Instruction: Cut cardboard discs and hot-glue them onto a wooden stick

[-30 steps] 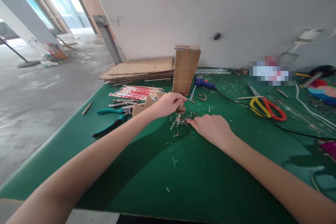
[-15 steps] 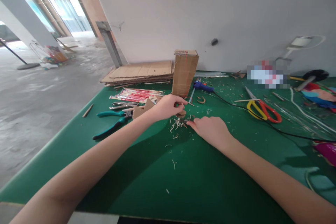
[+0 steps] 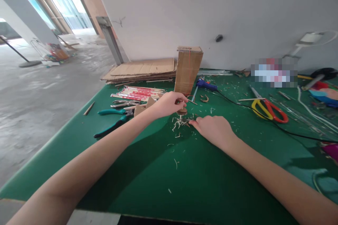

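My left hand (image 3: pixel 169 103) is closed in a pinch on a thin stick with a small round cardboard disc (image 3: pixel 182 111) at its lower end, just above the green table (image 3: pixel 158 182). My right hand (image 3: pixel 214 129) rests on the table, its fingers closed, the fingertips at a small dark piece beside a heap of pale shavings (image 3: pixel 179 123). What the right fingers hold is too small to name. An upright cardboard box (image 3: pixel 188 70) stands just behind both hands.
Teal pliers (image 3: pixel 113 119) and red-and-white stick packets (image 3: pixel 137 93) lie left of my hands. A blue glue gun (image 3: pixel 206 84) with a black cord, yellow-red scissors (image 3: pixel 269 109), flat cardboard sheets (image 3: pixel 142 68) and a white wall lie behind. The table's left edge drops to a concrete floor.
Only the camera has shifted slightly up and down. Both hands stay in the same place over the shavings.
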The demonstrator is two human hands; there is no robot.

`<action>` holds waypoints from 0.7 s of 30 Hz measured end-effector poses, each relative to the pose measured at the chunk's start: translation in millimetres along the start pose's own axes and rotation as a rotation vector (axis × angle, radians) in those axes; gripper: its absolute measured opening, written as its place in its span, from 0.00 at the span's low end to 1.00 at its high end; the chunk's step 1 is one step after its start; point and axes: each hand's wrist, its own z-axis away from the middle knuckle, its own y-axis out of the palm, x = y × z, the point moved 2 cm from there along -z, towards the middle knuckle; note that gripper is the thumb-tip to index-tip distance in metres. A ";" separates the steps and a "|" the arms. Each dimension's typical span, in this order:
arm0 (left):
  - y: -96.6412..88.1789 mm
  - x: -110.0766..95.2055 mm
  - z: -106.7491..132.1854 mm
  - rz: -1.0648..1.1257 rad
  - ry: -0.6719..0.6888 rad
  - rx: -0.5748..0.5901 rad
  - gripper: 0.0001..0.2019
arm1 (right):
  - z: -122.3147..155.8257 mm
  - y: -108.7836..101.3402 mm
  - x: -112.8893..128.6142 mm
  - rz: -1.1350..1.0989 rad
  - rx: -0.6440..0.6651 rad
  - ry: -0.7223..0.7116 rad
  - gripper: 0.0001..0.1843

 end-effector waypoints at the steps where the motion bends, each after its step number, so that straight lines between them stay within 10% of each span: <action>1: -0.1 -0.7 0.3 0.000 0.005 -0.001 0.13 | 0.1 -0.2 0.1 0.001 0.009 -0.006 0.30; 21: -1.1 -5.0 -0.2 -0.035 0.031 -0.002 0.13 | -1.1 -8.9 0.8 -0.066 0.129 0.003 0.30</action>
